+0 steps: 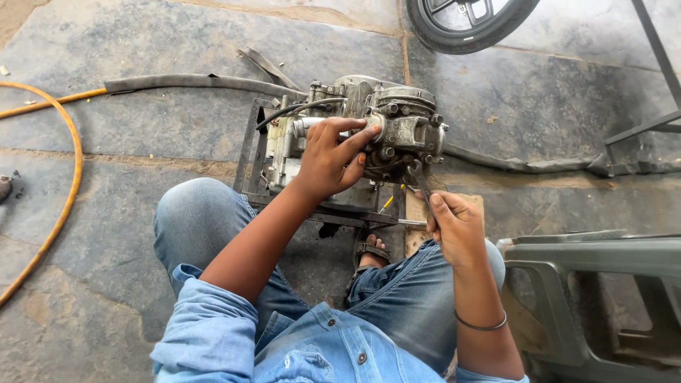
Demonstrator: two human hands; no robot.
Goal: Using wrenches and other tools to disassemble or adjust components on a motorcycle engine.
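The grip of the right hand is closed round the handle of a slim wrench, whose head sits on a fastener at the lower front of a grimy engine; the grip of the left hand is spread, fingers and thumb pressed flat against the engine's side cover, clamped on nothing but bearing on the casing. The engine rests in a dark metal stand on the stone floor, just in front of the person's knees (the seated person's sandalled foot shows between them). A black cable loops over the top of the casing; a yellow hose curves across the floor at left, a flat rubber strip runs behind the stand, a tyre stands at the top edge and a grey plastic stool lies at right.

Doing this step well likely depends on three things: the wrench head seated fully and squarely on the fastener before force is applied; the left hand pushing against the casing opposite to the pull, so the stand does not shift; and the pull kept smooth and in the plane of the handle. A tilted head could slip and round the fastener (knuckles are close to the stand's edge).
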